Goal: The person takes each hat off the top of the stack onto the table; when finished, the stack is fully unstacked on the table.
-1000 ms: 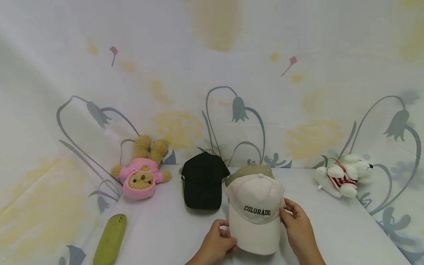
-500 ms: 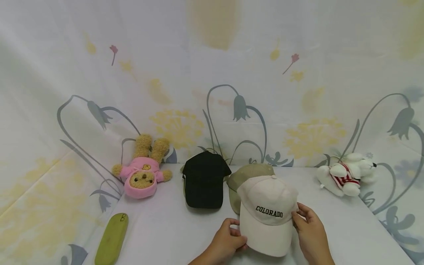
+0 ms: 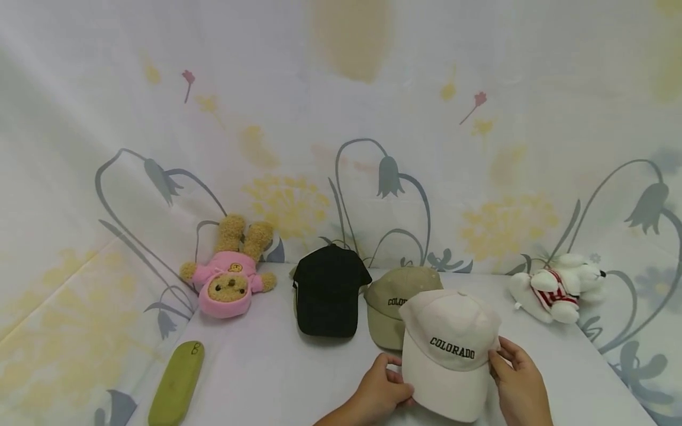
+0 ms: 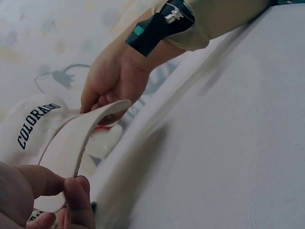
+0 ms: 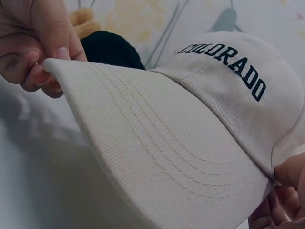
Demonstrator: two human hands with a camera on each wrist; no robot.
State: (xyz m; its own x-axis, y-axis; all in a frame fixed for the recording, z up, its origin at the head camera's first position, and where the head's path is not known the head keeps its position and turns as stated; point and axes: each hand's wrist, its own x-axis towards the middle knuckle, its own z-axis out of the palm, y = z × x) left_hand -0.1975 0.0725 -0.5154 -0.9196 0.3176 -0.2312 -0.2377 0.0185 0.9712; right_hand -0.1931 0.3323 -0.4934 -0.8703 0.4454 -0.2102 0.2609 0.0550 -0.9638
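nearest, the left hand pinches the left edge of a white baseball cap between thumb and fingers, at the brim; the right hand pinches its right side, where brim meets crown. the cap, lettered "colorado", thus sits between both grips, neither hand nearer, its long axis running near to far, brim toward the person. the brim hangs clear of the white tabletop; whether the crown is lifted too is hard to tell. a green oblong lies near left, well apart. beyond the cap and leftward sits a khaki baseball cap, partly hidden; left of that, a black baseball cap. farther out lie a pink-clad plush bear, left, and a white plush animal, right, before a floral cloth.
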